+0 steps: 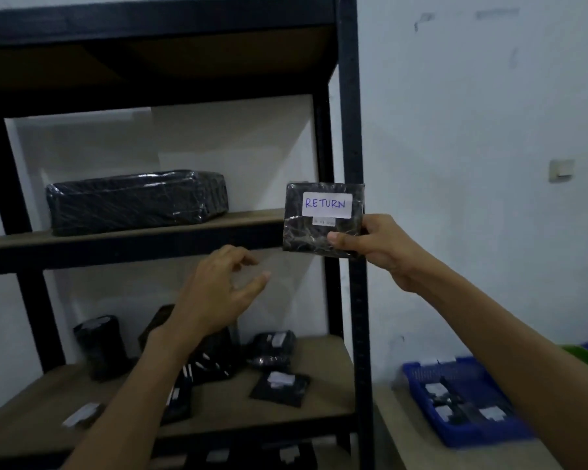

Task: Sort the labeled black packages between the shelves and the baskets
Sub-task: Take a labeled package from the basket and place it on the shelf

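While aloft, package (pixel 323 220) in right hand (pixel 379 247)

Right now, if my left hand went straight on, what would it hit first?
Your left hand would probably meet the RETURN package in your right hand; the middle shelf edge might come first.

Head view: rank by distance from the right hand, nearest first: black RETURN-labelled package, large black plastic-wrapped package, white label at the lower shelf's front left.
1. Black RETURN-labelled package: pinched in the right hand.
2. Large black plastic-wrapped package: middle shelf, left.
3. White label: lower shelf, far lower left.
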